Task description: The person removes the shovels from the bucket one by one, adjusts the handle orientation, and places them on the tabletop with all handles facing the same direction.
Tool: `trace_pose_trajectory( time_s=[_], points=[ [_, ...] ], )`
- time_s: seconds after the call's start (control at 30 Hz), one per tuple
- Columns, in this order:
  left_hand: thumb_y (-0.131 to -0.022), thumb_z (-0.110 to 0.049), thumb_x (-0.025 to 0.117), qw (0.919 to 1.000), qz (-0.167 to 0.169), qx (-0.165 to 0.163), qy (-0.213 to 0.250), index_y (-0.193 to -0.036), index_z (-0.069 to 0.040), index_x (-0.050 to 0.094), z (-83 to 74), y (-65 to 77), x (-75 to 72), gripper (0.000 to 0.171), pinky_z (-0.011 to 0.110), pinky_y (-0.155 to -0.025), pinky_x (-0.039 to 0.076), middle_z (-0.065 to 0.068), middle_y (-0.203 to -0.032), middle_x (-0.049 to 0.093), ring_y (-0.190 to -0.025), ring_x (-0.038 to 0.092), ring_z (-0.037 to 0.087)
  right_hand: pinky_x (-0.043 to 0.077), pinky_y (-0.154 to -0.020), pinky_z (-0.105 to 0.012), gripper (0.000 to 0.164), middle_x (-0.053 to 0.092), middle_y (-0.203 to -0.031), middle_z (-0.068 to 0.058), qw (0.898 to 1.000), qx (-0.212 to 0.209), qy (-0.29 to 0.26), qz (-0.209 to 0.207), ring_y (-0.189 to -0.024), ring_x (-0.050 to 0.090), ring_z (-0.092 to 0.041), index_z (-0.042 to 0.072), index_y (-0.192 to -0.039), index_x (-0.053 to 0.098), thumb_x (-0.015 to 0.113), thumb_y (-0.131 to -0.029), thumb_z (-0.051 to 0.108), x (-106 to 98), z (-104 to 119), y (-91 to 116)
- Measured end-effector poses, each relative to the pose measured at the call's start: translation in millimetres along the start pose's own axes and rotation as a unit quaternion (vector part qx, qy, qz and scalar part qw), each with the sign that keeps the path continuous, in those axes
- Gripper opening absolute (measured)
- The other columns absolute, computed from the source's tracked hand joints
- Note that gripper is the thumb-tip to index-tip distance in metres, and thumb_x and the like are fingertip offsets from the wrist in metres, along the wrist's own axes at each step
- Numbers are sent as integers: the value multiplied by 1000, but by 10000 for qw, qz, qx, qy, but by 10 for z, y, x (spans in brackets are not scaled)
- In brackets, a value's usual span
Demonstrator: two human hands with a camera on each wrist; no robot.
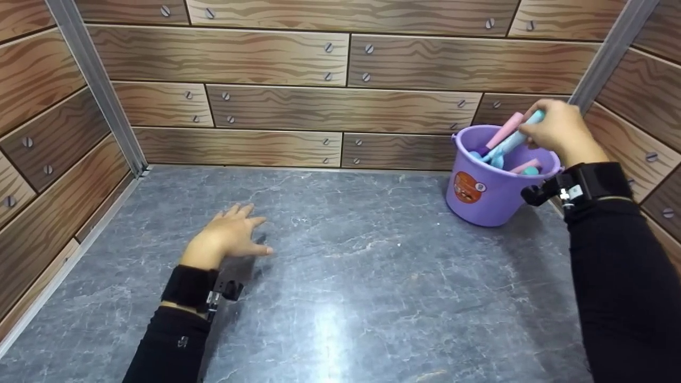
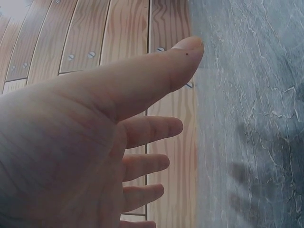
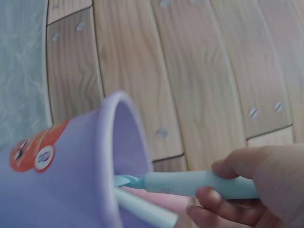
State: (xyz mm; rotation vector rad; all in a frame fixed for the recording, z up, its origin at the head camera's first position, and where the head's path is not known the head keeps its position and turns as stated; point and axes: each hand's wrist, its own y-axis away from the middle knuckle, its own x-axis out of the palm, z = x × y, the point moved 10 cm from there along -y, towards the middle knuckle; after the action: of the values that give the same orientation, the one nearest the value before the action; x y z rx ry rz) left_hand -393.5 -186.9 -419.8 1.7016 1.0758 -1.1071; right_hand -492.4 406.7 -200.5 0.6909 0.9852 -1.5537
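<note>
2 black sleeves (image 1: pixel 617 276), each with 1 black wrist strap (image 1: pixel 190 286), reach in from the near side. At left, the left hand (image 1: pixel 229 234), fingers spread and holding nothing, is over 1 grey tabletop (image 1: pixel 346 276). Far right stands 1 purple bucket (image 1: pixel 484 199); the right hand (image 1: pixel 561 127) pinches 1 light-blue handle (image 3: pixel 190 184) slanting from it, beside 1 pink handle (image 1: pixel 505 130). 3 plank-patterned walls (image 1: pixel 266 101) surround the tabletop.

Plank-pattern walls (image 1: pixel 276 57), grey marbled surface (image 1: pixel 346 223)
Metal strips (image 1: pixel 101 90) in L & R corners (screw heads (image 1: pixel 329 47) thruout); glare (image 1: pixel 327 340) nr. front.
</note>
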Motion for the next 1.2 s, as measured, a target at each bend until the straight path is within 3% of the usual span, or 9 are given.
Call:
trace_pose_trajectory(
  time_s=[0.13,0.2,0.27,0.47,0.57,0.73,0.83,1.0,1.2],
  points=[
    [-106,-60,80,9999,83,-79,-43,-179,-8,46,-145,123,-88,96,82,-145,10,33,-193,18,-179,14,65,49,-82,-24,40,80,-87,-1,9981,-30,216,-568,-84,75,-14,-6,-136,68,70,-114,28,-162,129,111],
    [-107,-57,80,9999,83,-75,-72,-179,-6,47,-182,155,-106,94,83,-145,11,34,-192,19,-178,15,66,44,-87,-33,39,80,-108,-21,9957,-148,291,-868,-104,72,-32,-4,-136,70,69,-114,28,-207,211,175],
    [-107,-56,80,9999,62,-57,-99,-178,-5,48,-188,164,-112,93,83,-145,12,35,-192,19,-178,16,66,43,-88,-34,37,73,-124,-35,9923,-291,260,-1174,-113,64,-38,-3,-136,72,70,-114,27,-226,301,246],
    [-108,-52,79,9998,-89,48,-160,-177,-5,50,-202,140,-146,88,82,-145,13,35,-192,22,-178,19,65,38,-81,-13,27,84,-123,-31,9691,-873,-192,-2297,-86,51,8,0,-132,83,81,-109,15,-232,601,576],
    [-109,-52,78,9998,-135,72,-160,-177,-5,50,-227,134,-164,86,82,-145,14,34,-192,22,-179,19,64,43,-88,-6,25,86,-127,-28,9530,-1218,-612,-2705,-90,49,18,0,-129,86,86,-105,8,-158,793,807],
    [-109,-50,79,9998,-129,96,-140,-176,-7,51,-260,141,-158,85,82,-145,14,33,-192,23,-179,20,62,47,-99,1,26,88,-122,-28,9263,-2033,-1075,-2984,-97,59,21,-5,-123,87,91,-98,-3,100,1141,1171],
    [-109,-49,80,9997,-142,103,-151,-175,-6,53,-263,134,-133,84,82,-145,15,33,-191,25,-179,21,62,47,-97,2,25,88,-114,-29,9099,-2608,-1108,-3030,-95,72,9,-7,-119,86,92,-94,-7,285,1347,1359],
    [-110,-48,79,9995,-242,154,-89,-173,-4,55,-296,104,-124,81,82,-144,16,32,-191,29,-179,22,62,51,-108,-2,24,88,-115,-28,8915,-3293,-1218,-2863,-107,86,-46,-9,-116,85,92,-93,-9,553,1668,1577],
    [-112,-45,77,9956,-775,525,10,-169,-4,61,-430,73,-223,72,79,-144,27,31,-185,42,-175,36,58,57,-105,-6,25,88,-116,-26,8697,-3526,-1774,-2963,-106,85,-49,-7,-113,85,93,-89,-12,804,1850,1739]
  ],
)
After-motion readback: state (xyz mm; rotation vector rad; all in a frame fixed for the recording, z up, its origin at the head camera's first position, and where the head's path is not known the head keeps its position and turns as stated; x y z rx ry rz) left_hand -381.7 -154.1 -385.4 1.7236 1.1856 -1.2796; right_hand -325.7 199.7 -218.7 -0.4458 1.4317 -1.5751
